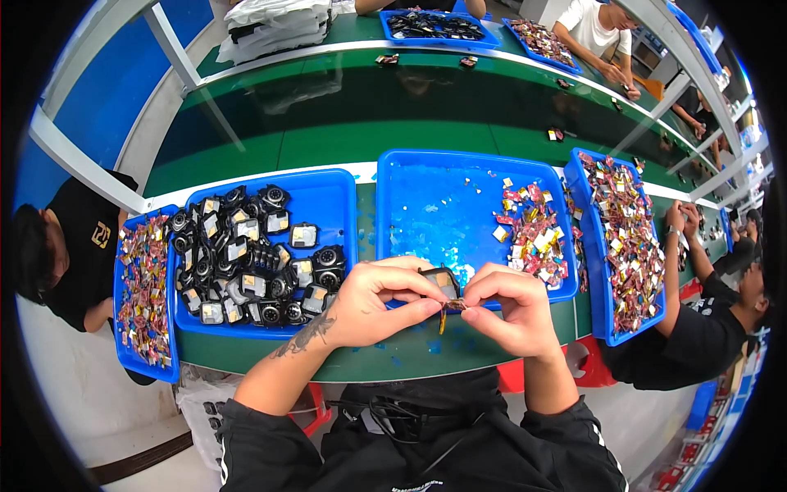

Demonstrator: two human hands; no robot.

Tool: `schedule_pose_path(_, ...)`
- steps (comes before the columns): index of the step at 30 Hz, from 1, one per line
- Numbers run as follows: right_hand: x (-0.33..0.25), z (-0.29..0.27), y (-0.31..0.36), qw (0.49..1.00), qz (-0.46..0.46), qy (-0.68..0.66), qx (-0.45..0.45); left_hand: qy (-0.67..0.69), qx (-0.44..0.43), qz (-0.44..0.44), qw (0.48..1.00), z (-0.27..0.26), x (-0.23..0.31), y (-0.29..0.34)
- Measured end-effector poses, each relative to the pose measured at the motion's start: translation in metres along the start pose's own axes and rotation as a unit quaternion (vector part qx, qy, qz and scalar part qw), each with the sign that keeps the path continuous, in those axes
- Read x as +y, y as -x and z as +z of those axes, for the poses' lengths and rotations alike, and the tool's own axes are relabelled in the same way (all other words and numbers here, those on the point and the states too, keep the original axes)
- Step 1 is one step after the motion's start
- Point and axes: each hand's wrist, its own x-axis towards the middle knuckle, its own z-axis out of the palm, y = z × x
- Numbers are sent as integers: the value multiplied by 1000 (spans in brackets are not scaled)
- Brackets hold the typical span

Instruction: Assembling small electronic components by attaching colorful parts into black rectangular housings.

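The left grip (379, 297) is pinched, thumb set against index finger, with its tattooed forearm (288, 362) angled in from below left. Just beside it, the right grip (514, 307) is likewise pinched, its bare forearm (551, 384) raised from below.

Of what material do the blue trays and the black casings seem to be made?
The blue trays look like moulded plastic, smooth and glossy, with rounded corners and bright reflections. The black casings look like hard plastic, rather satin: dark, rigid shapes with faint highlights; coated metal remains possible.
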Motion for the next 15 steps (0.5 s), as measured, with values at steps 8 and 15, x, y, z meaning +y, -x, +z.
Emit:
schedule_pose_path(8, -12, -4, 1, 967, 208, -144, -24, -182, 15, 80, 980, 3, 6, -2)
schedule_pose_path(15, -12, -7, -1, 963, 243, -108, -46, -289, 53, 188, 937, 8, 6, 0)
